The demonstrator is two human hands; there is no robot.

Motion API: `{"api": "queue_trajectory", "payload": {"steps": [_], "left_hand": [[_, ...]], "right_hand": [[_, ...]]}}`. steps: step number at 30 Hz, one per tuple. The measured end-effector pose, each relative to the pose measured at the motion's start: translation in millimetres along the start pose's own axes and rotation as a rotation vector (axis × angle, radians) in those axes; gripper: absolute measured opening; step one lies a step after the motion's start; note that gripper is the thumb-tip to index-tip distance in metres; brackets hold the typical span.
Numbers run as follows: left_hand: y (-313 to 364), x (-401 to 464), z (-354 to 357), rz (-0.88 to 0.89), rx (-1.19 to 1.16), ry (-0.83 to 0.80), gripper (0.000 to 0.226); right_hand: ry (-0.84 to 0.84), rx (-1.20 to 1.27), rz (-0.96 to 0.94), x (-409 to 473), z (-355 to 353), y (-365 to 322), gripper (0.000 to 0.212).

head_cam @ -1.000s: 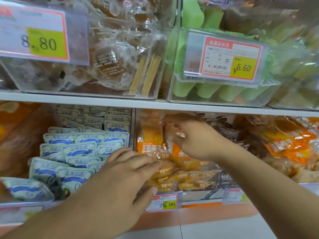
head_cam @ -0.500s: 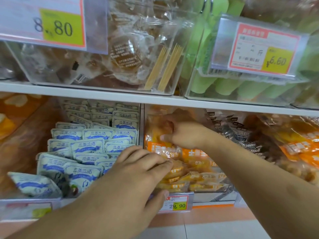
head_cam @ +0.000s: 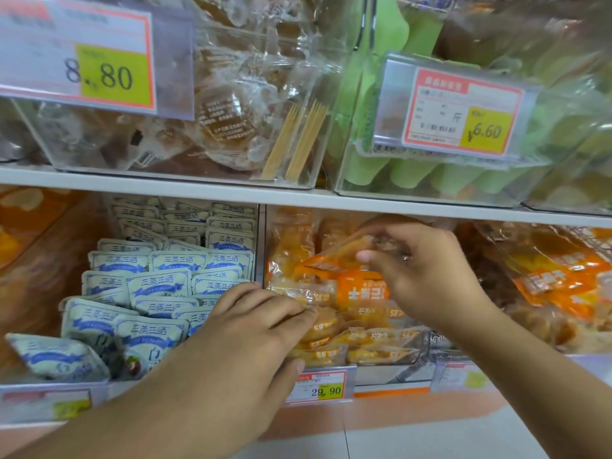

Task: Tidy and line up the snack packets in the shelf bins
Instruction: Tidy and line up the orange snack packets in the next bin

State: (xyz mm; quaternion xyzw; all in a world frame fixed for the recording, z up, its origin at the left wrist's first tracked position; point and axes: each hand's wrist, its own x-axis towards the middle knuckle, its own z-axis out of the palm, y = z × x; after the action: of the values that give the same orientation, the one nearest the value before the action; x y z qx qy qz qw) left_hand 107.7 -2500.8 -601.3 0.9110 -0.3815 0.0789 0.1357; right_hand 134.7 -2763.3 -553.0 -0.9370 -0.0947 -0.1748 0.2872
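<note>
Orange-and-clear plastic snack packet (head_cam: 334, 260) held above the middle lower-shelf clear bin (head_cam: 390, 372), pinched by right hand (head_cam: 427, 276). Left hand (head_cam: 245, 346), fingers straight and together, presses the stacked orange packets (head_cam: 331, 329) at bin front. Pale blue-white sachets (head_cam: 159, 286) fill the neighbouring left bin
</note>
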Motion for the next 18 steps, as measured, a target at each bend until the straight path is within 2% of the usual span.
{"api": "queue_trajectory", "payload": {"steps": [4, 6, 11, 16, 18], "left_hand": [[1, 1, -1, 0.015, -0.005, 0.013, 0.049], [2, 1, -2, 0.01, 0.001, 0.013, 0.049], [4, 0, -2, -0.018, -0.004, 0.0, 0.05], [5, 2, -3, -0.026, 0.002, 0.007, 0.049], [6, 3, -3, -0.028, 0.007, -0.006, 0.05]], "right_hand": [[0.121, 0.045, -0.072, -25, -29, 2, 0.019], [0.104, 0.045, -0.09, -32, -38, 6, 0.021], [-0.151, -0.066, -0.138, -44, -42, 14, 0.039], [-0.417, -0.229, -0.169, -30, -31, 17, 0.015], [-0.492, -0.304, -0.134, -23, -23, 10, 0.019]]}}
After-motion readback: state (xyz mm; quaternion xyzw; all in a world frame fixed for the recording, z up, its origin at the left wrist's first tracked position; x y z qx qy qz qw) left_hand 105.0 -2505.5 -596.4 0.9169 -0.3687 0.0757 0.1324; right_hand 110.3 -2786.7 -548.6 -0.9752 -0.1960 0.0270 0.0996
